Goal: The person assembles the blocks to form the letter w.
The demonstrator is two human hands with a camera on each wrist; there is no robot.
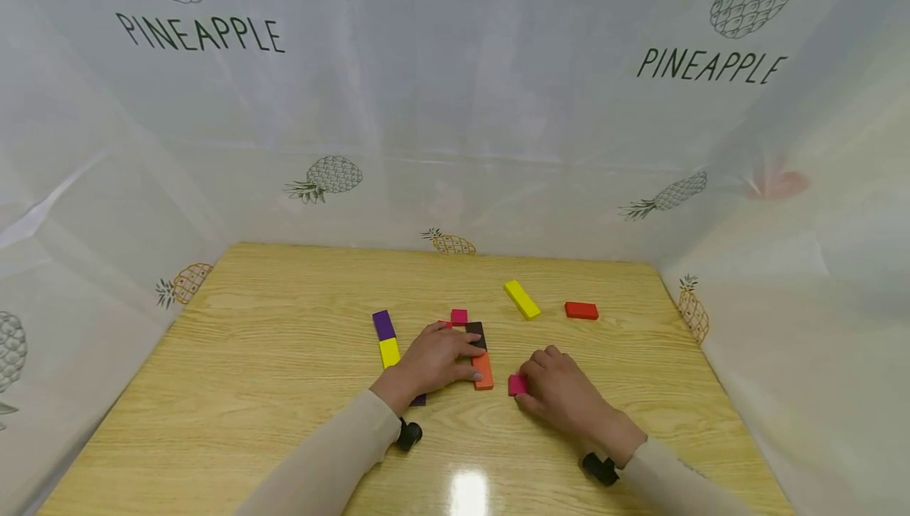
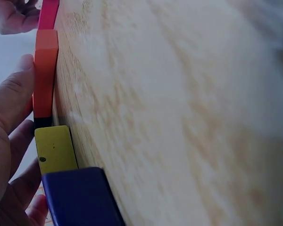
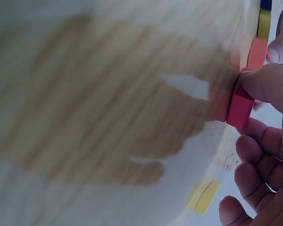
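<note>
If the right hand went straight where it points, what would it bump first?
Probably the orange block, just past the pink block the right hand holds, though depth is hard to judge.

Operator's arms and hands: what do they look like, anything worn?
Left hand and right hand are ungloved. Left sleeve and right sleeve are long and beige. Small black wrist devices sit by both cuffs. No cables visible.
</note>
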